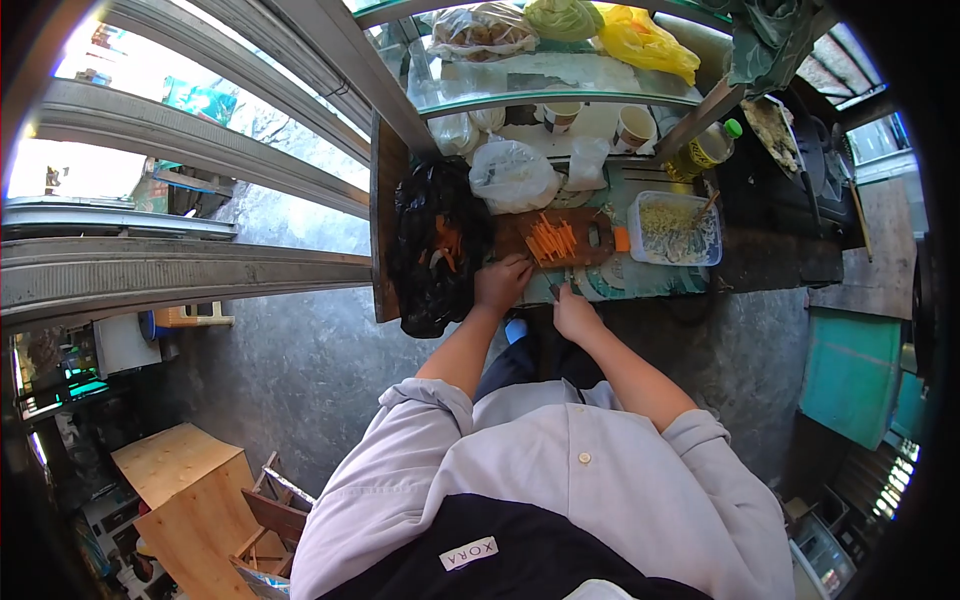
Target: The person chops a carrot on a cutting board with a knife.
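Observation:
Orange carrot sticks [552, 240] lie in a pile on a brown wooden cutting board [512, 226]. My left hand [503, 281] rests at the board's near left part, its fingers curled and pressed together beside the carrot pile. What those fingers hold, if anything, is hidden. At the counter's front edge, my right hand [576, 316] is closed around the handle of a knife [556, 291], just in front of the board. An orange carrot piece [621, 239] sits at the board's right end, next to a clear plastic tub [676, 262] of pale shredded food.
A black plastic bag [420, 290] with orange scraps on it is left of the board. Behind stand a white plastic bag [513, 175], paper cups [634, 128] and an oil bottle [705, 152]. A glass shelf [560, 97] overhangs the back; a metal post [350, 70] rises at left.

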Action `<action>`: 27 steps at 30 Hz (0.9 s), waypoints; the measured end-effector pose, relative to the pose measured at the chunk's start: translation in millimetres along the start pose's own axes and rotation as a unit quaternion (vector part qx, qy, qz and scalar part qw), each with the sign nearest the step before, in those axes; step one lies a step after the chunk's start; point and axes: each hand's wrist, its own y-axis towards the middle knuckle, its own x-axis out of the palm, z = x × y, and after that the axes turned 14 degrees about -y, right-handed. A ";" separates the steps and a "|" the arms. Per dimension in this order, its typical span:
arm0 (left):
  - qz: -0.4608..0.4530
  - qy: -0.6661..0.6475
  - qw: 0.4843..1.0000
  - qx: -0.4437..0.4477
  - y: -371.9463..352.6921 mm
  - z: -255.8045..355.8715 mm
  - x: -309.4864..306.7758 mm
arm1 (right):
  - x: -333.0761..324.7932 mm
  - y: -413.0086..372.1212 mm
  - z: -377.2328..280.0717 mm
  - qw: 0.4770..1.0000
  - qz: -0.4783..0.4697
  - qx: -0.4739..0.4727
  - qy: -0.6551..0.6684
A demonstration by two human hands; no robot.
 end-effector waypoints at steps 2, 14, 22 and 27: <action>0.000 0.001 1.000 0.000 0.2 -1.1 -0.9 | 3.3 -8.7 5.3 1.000 -0.003 0.000 -0.002; 0.011 -0.006 1.000 0.002 -1.0 -2.5 1.4 | 3.6 -12.2 9.8 1.000 0.014 -0.010 0.003; 0.021 -0.017 0.999 0.016 -0.5 -6.7 3.4 | 11.8 -5.0 4.7 1.000 0.001 0.008 -0.008; 0.009 -0.017 1.000 0.023 1.9 -2.1 -0.9 | 11.8 6.0 7.5 1.000 -0.005 -0.005 0.011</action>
